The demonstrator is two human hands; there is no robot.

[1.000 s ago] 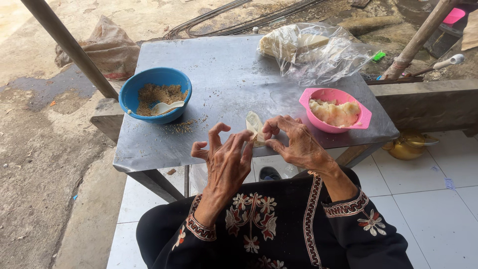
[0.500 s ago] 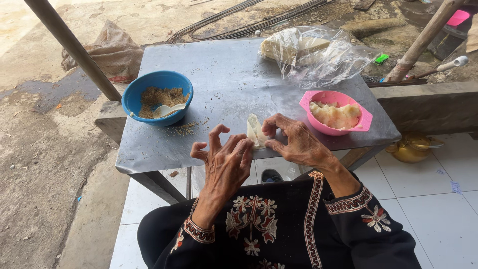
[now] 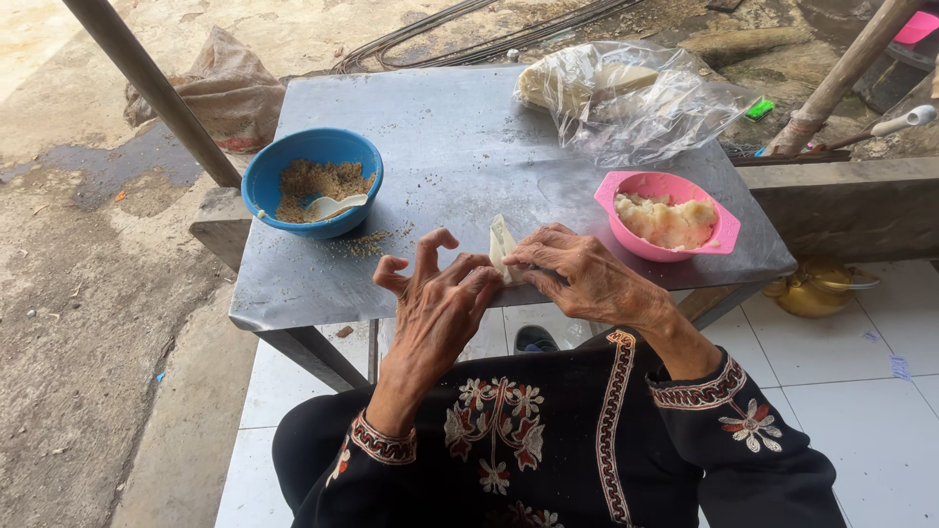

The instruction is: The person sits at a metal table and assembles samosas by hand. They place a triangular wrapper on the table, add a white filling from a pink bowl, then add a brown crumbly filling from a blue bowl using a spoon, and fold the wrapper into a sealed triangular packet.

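From the head camera, a small pale folded piece of dough wrapper (image 3: 502, 246) stands on edge near the front edge of the grey metal table (image 3: 469, 147), caught between the two hands. Its long axis runs roughly away from the person, the upper end pointing toward the table's far side and leaning slightly left.

The right hand (image 3: 587, 279) lies just right of the wrapper, fingers curled together, its fingertips pinching the wrapper's near lower part. The left hand (image 3: 440, 308) sits just left of it, fingers spread and bent like claws; the index and middle fingertips reach to the wrapper's lower edge, while the thumb and outer fingers stand clear in the air.

A round blue plastic bowl (image 3: 311, 183) of brown crumbs with a white spoon lies well to the left. A pink plastic bowl (image 3: 667, 217) of pale mash lies near the right hand. A crumpled clear plastic bag (image 3: 636, 98) rests at the far side.
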